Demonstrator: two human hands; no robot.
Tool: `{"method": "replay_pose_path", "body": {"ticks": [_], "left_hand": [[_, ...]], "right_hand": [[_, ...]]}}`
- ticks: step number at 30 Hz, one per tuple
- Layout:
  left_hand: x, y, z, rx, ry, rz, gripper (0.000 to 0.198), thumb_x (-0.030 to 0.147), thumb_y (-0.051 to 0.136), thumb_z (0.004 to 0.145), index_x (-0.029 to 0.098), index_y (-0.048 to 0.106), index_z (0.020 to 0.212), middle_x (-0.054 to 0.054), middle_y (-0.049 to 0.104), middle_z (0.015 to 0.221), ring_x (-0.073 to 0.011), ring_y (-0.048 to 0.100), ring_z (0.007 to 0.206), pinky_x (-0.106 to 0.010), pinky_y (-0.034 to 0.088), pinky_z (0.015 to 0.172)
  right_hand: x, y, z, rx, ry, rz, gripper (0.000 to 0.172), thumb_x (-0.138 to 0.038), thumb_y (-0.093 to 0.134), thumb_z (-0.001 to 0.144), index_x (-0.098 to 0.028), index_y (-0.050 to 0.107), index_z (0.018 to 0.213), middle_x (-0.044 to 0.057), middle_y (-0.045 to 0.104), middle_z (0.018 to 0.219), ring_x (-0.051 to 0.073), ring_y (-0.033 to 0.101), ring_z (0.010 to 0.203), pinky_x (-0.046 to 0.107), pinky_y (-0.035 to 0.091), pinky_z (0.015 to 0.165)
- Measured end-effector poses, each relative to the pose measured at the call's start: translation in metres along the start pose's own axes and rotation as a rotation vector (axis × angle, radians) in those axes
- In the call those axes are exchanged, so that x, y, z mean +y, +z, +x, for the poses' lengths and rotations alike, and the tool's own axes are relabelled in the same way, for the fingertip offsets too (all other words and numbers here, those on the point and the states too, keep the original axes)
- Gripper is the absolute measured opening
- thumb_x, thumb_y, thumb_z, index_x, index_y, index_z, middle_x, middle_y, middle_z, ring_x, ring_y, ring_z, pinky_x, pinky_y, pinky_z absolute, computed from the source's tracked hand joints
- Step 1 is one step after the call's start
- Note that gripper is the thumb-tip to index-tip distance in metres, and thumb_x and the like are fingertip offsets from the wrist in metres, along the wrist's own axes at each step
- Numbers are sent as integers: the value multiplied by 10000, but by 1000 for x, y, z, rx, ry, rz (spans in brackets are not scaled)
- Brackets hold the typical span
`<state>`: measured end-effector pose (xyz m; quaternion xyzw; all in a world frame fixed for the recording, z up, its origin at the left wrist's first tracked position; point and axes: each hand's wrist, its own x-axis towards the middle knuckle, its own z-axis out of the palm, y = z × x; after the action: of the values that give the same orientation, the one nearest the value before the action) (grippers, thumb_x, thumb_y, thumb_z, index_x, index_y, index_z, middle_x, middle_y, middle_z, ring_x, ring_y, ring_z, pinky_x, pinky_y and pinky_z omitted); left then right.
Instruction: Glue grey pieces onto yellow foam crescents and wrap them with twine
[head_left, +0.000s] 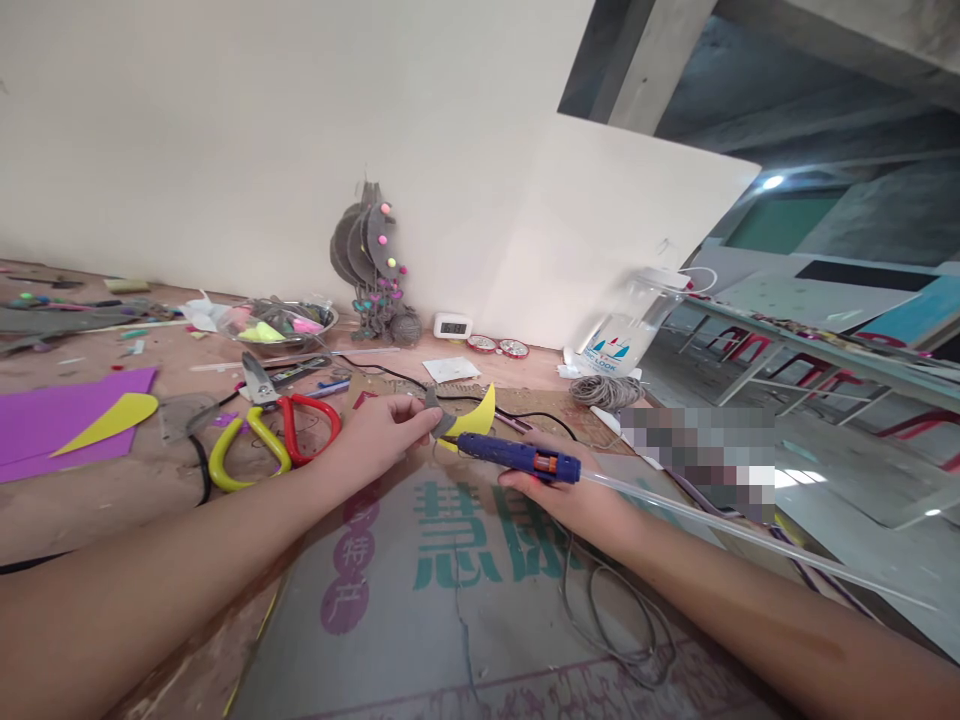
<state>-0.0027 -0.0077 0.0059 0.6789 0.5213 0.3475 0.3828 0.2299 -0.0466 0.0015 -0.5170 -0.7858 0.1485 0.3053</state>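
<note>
A person's left hand (379, 432) pinches a grey and yellow foam piece (466, 417) over a flattened cardboard sheet (450, 600) on a cluttered desk (112, 490), while the right hand (570, 500) grips a blue glue gun (517, 457), its nozzle touching the piece. Yellow scissors (244, 450) and red scissors (307, 425) lie just left of the hand. A purple sheet (45, 420) sits at the desk's left edge; a bowl (281, 325), a clock (453, 325) and a jar (630, 325) stand along the back edge.

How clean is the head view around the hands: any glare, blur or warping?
Head view: soft even light, no hard shadows; wide-lens bowing, tilted tabletop; pixelated block masks the right; left hand holding the foam piece and right hand holding the glue gun are sharp.
</note>
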Motion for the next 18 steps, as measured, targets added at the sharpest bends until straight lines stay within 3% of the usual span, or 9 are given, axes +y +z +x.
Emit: {"method": "replay_pose_path", "body": {"ticks": [18], "left_hand": [[3,2,-1,2,-30,2,358,467,484,769,178,441,562,74,364,462,-46,300,367,-171,214,357]], "right_hand": [[1,-4,0,17,60,12,314,-497,613,727,-192,596,797,27,632,741,169,584,689,256,463,611]]}}
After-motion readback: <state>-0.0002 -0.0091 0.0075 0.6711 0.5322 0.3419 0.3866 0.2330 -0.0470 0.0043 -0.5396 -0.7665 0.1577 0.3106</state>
